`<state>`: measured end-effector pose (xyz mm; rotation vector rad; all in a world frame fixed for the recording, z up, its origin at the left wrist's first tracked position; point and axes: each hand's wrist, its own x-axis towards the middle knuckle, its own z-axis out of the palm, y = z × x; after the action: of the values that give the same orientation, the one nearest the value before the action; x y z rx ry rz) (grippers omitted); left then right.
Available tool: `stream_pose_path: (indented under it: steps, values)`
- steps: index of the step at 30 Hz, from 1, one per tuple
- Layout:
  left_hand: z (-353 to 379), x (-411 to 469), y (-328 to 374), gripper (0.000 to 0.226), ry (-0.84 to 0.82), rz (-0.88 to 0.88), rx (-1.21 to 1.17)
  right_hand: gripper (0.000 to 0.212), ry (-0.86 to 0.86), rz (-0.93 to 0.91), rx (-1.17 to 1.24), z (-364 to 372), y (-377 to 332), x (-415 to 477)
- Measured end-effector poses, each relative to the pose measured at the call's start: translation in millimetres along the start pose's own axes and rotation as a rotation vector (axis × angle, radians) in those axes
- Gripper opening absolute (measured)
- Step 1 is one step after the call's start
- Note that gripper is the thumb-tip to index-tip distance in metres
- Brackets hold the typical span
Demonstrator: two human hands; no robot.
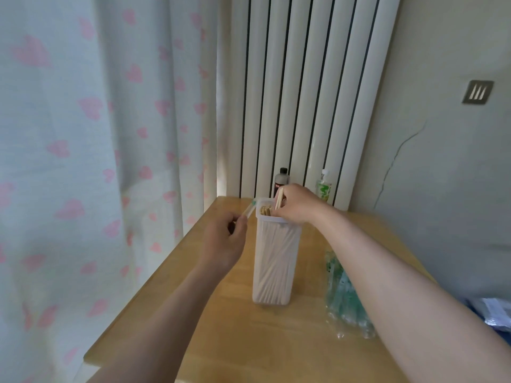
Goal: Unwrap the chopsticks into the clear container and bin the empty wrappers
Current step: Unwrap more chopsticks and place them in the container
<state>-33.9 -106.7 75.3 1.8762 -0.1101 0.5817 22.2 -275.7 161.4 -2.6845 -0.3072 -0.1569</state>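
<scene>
Wooden chopsticks (279, 199) sit pinched in the right hand (297, 204) over the clear container (276, 258); left hand (224, 239) pinches a wrapper (250, 211).

The tall clear plastic container (295, 239) stands upright (full of pale wooden chopsticks (265, 210)); a thin clear wrapper (250, 210) slants beside its rim.

- Centre frame: a tall clear plastic container (275, 261), packed with stored wooden chopsticks (265, 210), stands on a pale wooden table (235, 341).
- The right hand (297, 204), at its open top, grips a pair of wooden chopsticks (279, 200).
- Just left of the container, the left hand (224, 241) pinches a clear green-tipped wrapper (250, 210).
</scene>
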Motion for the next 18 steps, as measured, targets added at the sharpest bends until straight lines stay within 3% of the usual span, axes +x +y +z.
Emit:
stream_pose_path:
  steps: [4,7,9,12,18]
  values:
    - [-1.6,-2.9,-2.5,0.026,-0.011,0.002,0.011,0.038,-0.074,-0.001,0.047,-5.7,-2.5,-0.8]
    - [-3.4,-1.7,-5.9,0.026,-0.005,-0.011,-0.001,0.025,0.049,-0.066,0.363,-16.2,0.2,-5.9]
    - [-3.5,-1.1,-8.3,0.026,0.000,-0.025,-0.010,0.029,0.143,-0.070,0.477,-18.8,2.7,-5.5]
    - [-1.7,-0.9,-8.1,0.027,-0.003,-0.013,-0.007,0.040,0.198,-0.097,0.302,-14.7,1.7,-1.2]
    - [0.8,-0.9,-10.4,0.028,0.007,0.009,-0.026,0.057,0.009,-0.041,-0.089,0.2,-6.4,17.9]
